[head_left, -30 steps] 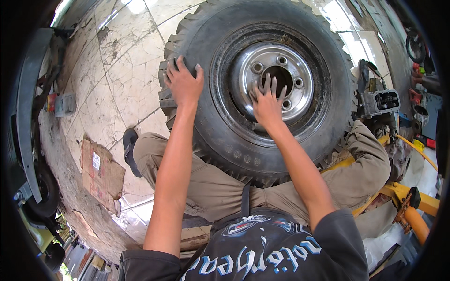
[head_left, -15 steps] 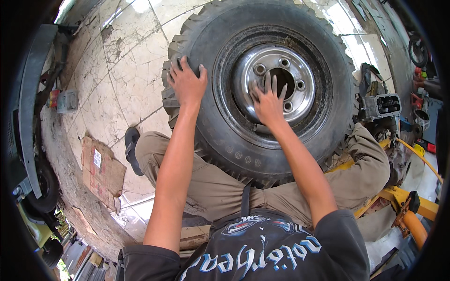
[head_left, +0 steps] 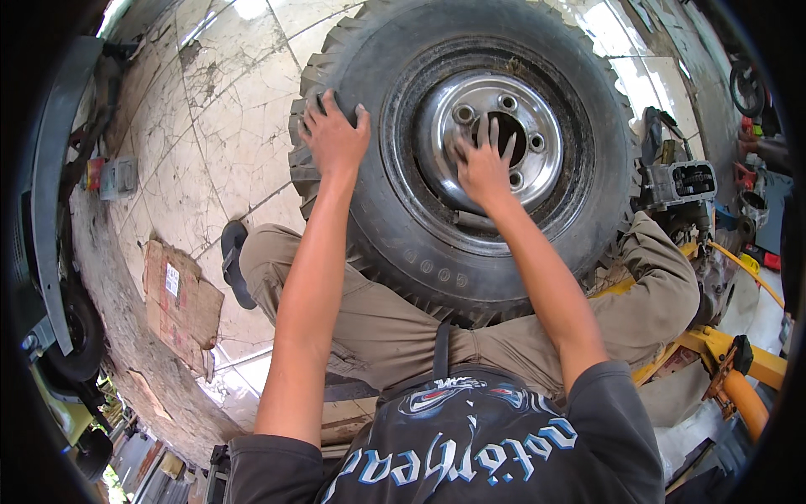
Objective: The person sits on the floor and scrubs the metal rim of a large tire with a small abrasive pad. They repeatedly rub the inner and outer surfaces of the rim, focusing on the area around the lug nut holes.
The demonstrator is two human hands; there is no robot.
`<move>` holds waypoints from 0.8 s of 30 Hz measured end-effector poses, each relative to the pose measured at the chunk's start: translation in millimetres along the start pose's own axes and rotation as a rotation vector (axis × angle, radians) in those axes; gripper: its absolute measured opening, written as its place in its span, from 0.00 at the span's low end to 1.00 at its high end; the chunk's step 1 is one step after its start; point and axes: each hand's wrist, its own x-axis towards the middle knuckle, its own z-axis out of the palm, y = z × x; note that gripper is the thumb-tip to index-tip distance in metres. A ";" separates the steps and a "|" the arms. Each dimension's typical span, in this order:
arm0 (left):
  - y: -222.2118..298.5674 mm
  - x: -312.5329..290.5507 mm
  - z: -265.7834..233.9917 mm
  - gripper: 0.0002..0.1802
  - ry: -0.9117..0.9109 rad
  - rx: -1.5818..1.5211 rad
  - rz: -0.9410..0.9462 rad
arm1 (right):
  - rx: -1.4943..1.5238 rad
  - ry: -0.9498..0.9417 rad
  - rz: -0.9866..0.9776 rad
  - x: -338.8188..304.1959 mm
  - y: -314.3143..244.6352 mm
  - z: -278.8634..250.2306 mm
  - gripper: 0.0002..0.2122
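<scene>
Tyre (head_left: pixel 420 252) directly ahead of the person, sidewall up, rim (head_left: pixel 541 172) inside it; whether flat or tilted, cannot tell. Clock taken from the rim centre. Left hand (head_left: pixel 336 139): fingers spread over the tyre's outer edge, 9 o'clock. Right hand (head_left: pixel 485 168): fingers spread at the rim's centre hole, partly covering it; fingertip contact unclear. Surroundings: legs (head_left: pixel 395 336) hem the tyre from 5 to 7. Metal casting (head_left: pixel 693 182) close to the tread, 3 o'clock. Yellow frame (head_left: pixel 760 365) at 4. Sandal (head_left: pixel 235 265) and, farther out, cardboard (head_left: pixel 180 302) at 8. Clear tub (head_left: pixel 119 179) at 9, on tiled floor (head_left: pixel 243 126).
</scene>
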 end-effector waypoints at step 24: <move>-4.2 1.6 0.8 0.39 -0.003 0.020 -0.036 | -0.084 0.021 -0.062 -19.6 -6.1 -5.0 0.24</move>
